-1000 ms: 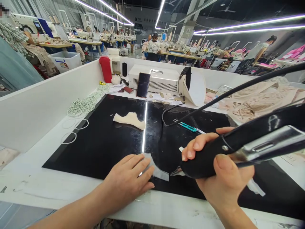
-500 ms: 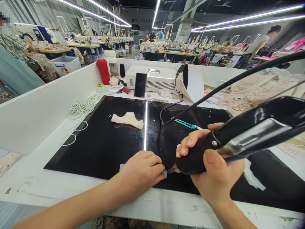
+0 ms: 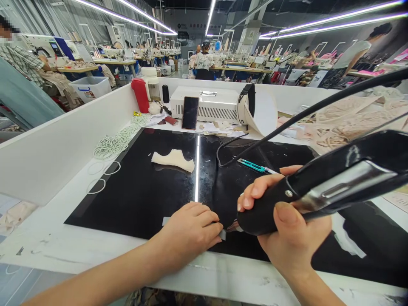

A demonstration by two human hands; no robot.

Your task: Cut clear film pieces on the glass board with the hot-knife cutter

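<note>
My right hand (image 3: 295,227) is wrapped round a thick black corded hand tool (image 3: 344,178) with a long metal lever on its side. The tool's narrow metal tip (image 3: 235,226) points down and left, close to the black mat. My left hand (image 3: 191,227) is closed, fingers together, over a thin grey strip (image 3: 224,235) at the mat's front edge. One end of the strip pokes out by the fingertips, near the metal tip; whether they touch I cannot tell. The strip's middle is hidden under the hand. Farther back, a cream curved foam-like piece (image 3: 174,160) lies on the mat.
The black mat (image 3: 127,191) covers much of the white table. A teal cutter (image 3: 253,165) and pale scraps (image 3: 349,240) lie on it. Green cord loops (image 3: 111,146) are at left; a phone (image 3: 190,112) leans on a white box (image 3: 216,95) behind. The tool's cable (image 3: 306,108) arches across the right.
The whole view has shifted slightly, so the scene sits a little farther right. Both hands keep nearly the same hold and place, with the metal tip still beside the strip's end.
</note>
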